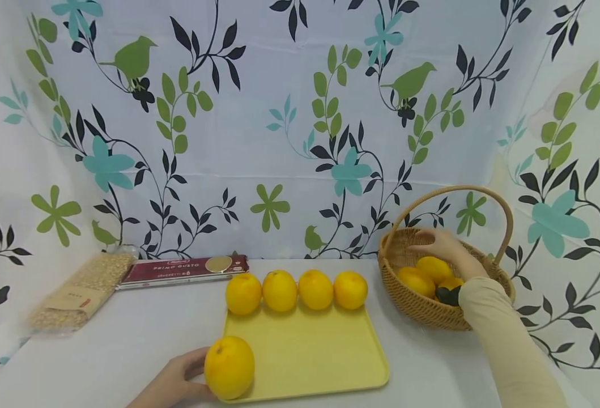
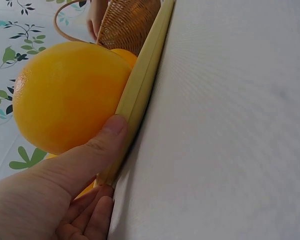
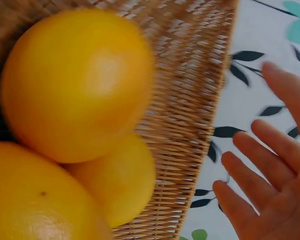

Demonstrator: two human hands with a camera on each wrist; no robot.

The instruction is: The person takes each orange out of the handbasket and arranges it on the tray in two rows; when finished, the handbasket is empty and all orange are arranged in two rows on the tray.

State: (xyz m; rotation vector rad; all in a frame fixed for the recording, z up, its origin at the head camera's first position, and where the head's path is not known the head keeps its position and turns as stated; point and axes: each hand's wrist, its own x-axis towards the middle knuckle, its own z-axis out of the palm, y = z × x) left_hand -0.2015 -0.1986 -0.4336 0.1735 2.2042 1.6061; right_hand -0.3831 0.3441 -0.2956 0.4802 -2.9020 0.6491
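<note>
At the front left corner of the yellow tray (image 1: 310, 351), my left hand (image 1: 179, 377) grips the tray's edge. In the left wrist view the thumb (image 2: 112, 127) lies on the tray's outer wall and the other fingers curl at the corner. Right beside that hand, an orange (image 1: 229, 367) sits on the tray corner. Several more oranges (image 1: 280, 290) form a row along the tray's far edge. My right hand (image 1: 439, 246) is over the wicker basket (image 1: 407, 300), fingers spread and holding nothing. Inside the basket lie several oranges (image 3: 77, 85), apart from the fingers.
A red spaghetti pack (image 1: 182, 271) lies behind the tray on the left. Next to it is a clear bag of pale grains or beans (image 1: 83, 292). The basket's tall arched handle (image 1: 452, 190) rises around my right hand. A patterned curtain (image 1: 279, 124) hangs behind the white table.
</note>
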